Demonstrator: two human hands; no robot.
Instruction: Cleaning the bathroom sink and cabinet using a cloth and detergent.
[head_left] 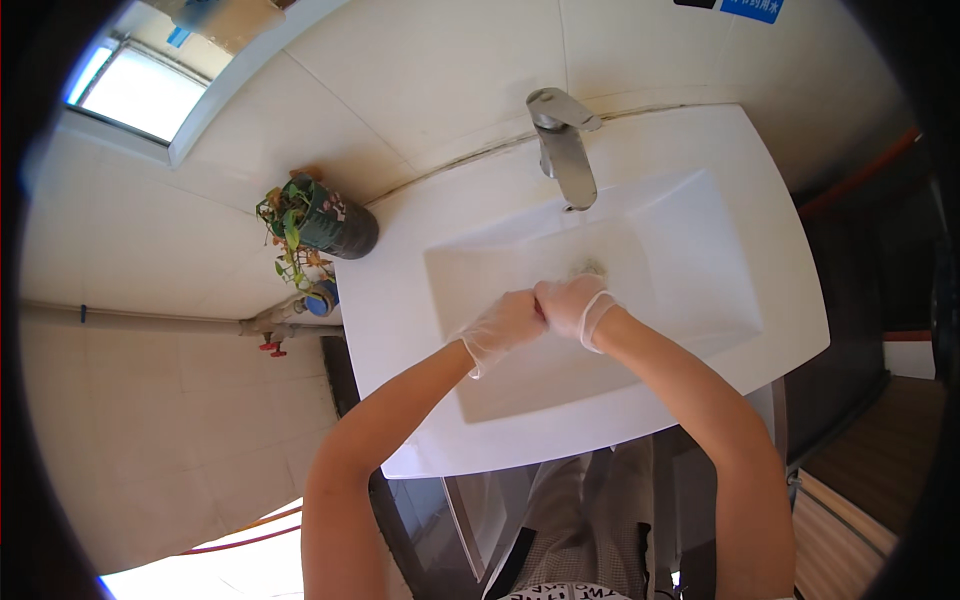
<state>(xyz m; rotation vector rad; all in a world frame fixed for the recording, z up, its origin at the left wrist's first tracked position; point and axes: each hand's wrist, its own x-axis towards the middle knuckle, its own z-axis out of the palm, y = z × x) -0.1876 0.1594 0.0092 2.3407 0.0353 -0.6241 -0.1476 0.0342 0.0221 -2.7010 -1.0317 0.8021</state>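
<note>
Both of my hands wear thin clear gloves and meet over the basin of a white sink (400,430). My left hand (508,322) is closed, its knuckles against the other hand. My right hand (573,302) is closed too, with fingers curled under and hidden from view. Whatever lies between the hands, if anything, I cannot make out. A silver faucet (570,165) stands behind the basin, its spout above and beyond my hands. The drain (592,268) shows just past my right hand.
On the sink's back left corner, a dark pot (345,225) holds a leafy plant (292,222). Left of the sink, a pipe with red valve handles (272,346) runs along the tiled wall. A framed mirror (185,130) hangs at upper left.
</note>
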